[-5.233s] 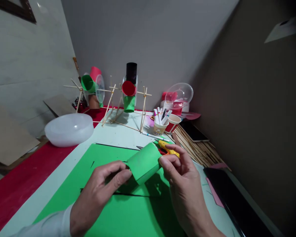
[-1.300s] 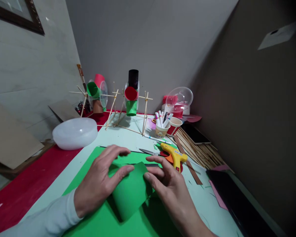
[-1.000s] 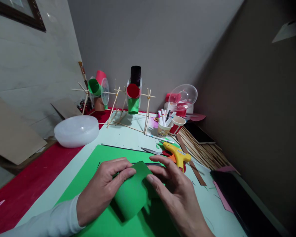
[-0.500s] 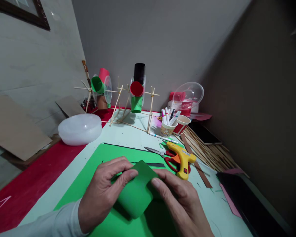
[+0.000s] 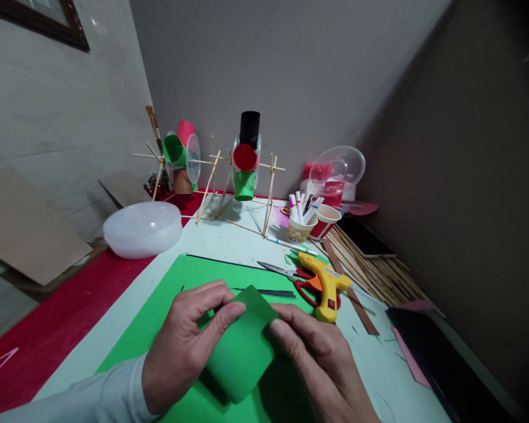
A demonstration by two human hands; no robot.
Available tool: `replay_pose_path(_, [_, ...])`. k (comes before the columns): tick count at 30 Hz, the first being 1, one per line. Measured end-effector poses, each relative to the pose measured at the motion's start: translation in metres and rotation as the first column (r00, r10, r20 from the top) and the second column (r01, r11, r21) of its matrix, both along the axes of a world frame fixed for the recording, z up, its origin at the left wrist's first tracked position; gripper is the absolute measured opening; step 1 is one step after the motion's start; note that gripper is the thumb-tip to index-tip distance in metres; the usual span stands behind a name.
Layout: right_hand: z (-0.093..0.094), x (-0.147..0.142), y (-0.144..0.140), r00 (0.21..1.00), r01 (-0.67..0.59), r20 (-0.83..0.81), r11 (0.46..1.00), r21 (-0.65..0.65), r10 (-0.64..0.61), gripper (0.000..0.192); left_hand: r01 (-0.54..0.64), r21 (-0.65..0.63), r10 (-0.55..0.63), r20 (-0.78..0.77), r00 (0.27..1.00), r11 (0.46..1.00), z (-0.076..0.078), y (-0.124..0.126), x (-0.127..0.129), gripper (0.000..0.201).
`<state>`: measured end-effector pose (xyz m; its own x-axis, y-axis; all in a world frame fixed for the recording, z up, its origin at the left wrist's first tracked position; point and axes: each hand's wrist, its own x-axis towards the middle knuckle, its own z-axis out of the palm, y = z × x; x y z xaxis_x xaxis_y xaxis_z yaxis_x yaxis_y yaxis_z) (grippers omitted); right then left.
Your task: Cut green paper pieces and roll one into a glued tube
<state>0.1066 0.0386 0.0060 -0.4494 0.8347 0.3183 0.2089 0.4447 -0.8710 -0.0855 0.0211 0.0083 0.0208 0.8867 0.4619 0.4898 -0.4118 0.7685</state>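
Green paper roll between both hands

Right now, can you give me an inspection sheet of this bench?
Surface: pale table, red strip along its left.
Job's things: green paper tube lying on a green sheet.
Clutter: yellow glue gun over red-handled scissors; marker cup; stick bundle; white bowl; stick frame with paper cups.
Grippers: left hand and right hand press the tube from both sides.
Cables: nothing seen.
Surroundings: grey walls, cardboard leaning left.
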Motion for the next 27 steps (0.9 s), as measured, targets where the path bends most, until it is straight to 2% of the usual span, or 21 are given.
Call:
replay_pose_path(4, [-0.0005, -0.0001, -0.0011, 0.999, 0.008, 0.046, 0.999, -0.036, -0.006, 0.025, 0.051, -0.115, -0.045, 0.048, 0.998, 0.992, 0.0013, 0.0006, -0.0003, 0.026])
replay_pose_path(7, [-0.0009, -0.0011, -0.0019, 1.0, 0.016, 0.026, 0.999, -0.039, -0.015, 0.026, 0.075, -0.139, -0.067, 0.064, 0.996, 0.987, 0.0018, 0.0003, 0.0004, 0.027])
replay_pose_path(14, [-0.0006, -0.0028, -0.002, 0.999, 0.015, 0.035, 0.994, -0.107, -0.011, 0.029, 0.024, -0.085, -0.023, 0.014, 1.0, 0.996, -0.0001, 0.0023, 0.0036, 0.032])
replay_pose_path(21, [0.0017, -0.0058, 0.0021, 1.0, 0.02, 0.013, 0.937, -0.349, -0.016, 0.035, -0.08, -0.092, 0.085, 0.045, 0.995, 0.993, -0.0018, 0.0019, 0.0017, 0.029])
replay_pose_path(27, [-0.002, -0.0069, 0.0021, 0.999, -0.016, -0.044, 0.929, -0.369, -0.001, 0.032, -0.121, -0.156, 0.137, 0.099, 0.986, 0.98, -0.0004, 0.001, 0.0014, 0.03])
